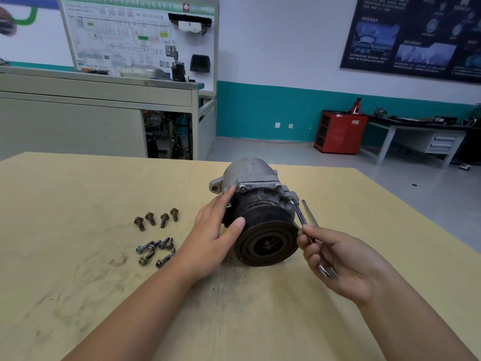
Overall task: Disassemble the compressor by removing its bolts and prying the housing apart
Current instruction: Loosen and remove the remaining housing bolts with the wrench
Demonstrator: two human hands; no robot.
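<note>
Fingers (229, 196) of your left hand (213, 233) are straight, flat against the compressor (251, 171) housing, with the thumb on the pulley (268, 246) rim. You're bracing it, not gripping. Your right hand (341, 259) has its fingers curled round a wrench (299, 213), and the wrench head is against the compressor's right side.

The compressor lies on its side mid-table, pulley facing you. A flat metal strip (310, 213) lies on the table just beside the wrench. Left of your left hand are a row of bolts (156, 218) and, nearer you, a cluster of bolts (156, 252).

The table (78, 204) is tan board, smudged with dark grime near the compressor.

Room: grey floor (390, 162) and a white-over-teal wall. A red cabinet (338, 134) and workbench (406, 128) are on the right. A display board (117, 35) and grey cabinet (65, 118) are on the left. A dark poster (416, 35) hangs upper right.
</note>
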